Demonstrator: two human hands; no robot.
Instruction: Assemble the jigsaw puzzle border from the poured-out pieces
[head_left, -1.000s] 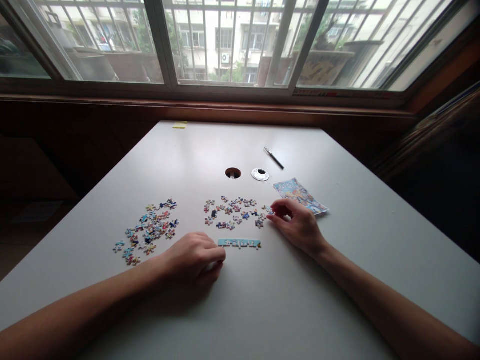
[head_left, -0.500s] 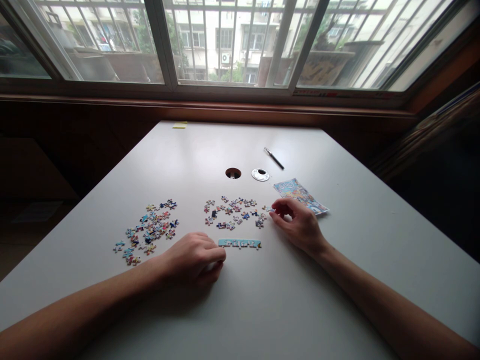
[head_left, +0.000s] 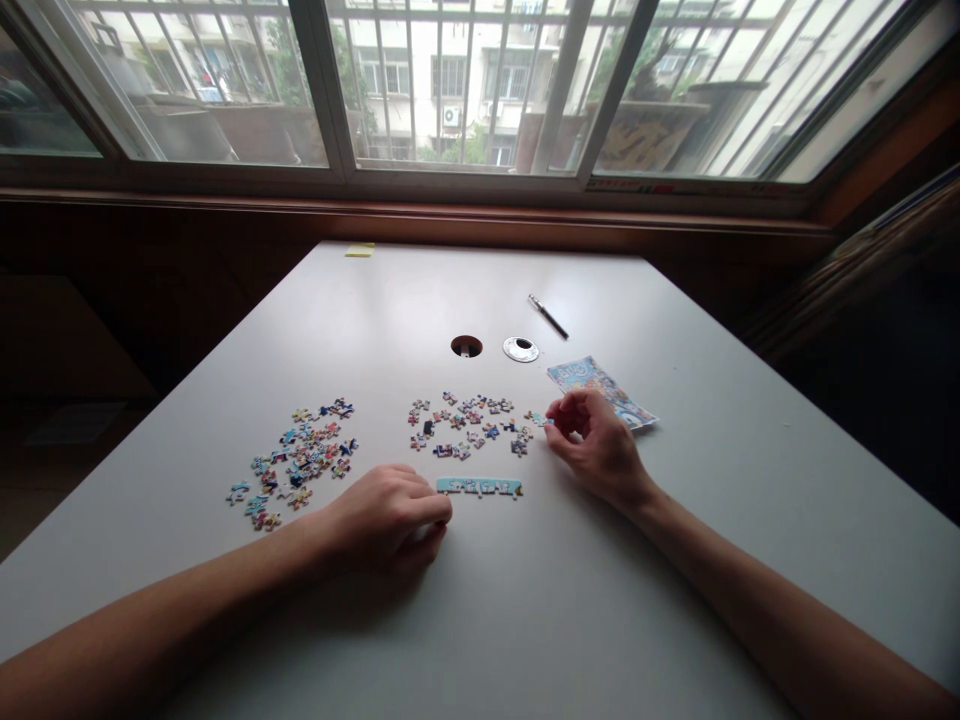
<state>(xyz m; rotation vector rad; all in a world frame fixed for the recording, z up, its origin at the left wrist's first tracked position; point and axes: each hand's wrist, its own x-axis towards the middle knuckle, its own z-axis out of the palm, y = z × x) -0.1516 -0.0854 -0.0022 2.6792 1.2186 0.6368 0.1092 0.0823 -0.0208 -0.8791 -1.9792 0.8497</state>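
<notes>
My left hand (head_left: 397, 515) rests on the table with its fingers curled, just beside the left end of a joined strip of light-blue puzzle pieces (head_left: 480, 487). Whatever its fingertips may hold is hidden. My right hand (head_left: 596, 445) is closed in a pinch, with a small light-blue puzzle piece (head_left: 550, 423) at its fingertips. Close to that pinch lies a loose spread of puzzle pieces (head_left: 474, 408), beyond the strip. A denser heap of puzzle pieces (head_left: 311, 452) lies farther left, past my left forearm.
A colourful picture sheet (head_left: 589, 375) lies partly behind my right hand. Farther back are a pen (head_left: 548, 316), a round metal cover (head_left: 520, 349) and an open hole (head_left: 466, 347) in the white table (head_left: 525, 620). A yellow sticker (head_left: 360, 250) marks the far edge.
My right hand has shifted slightly right and up, away from the loose pieces, the small light-blue piece moving with its fingertips. My left hand and the strip stay where they were.
</notes>
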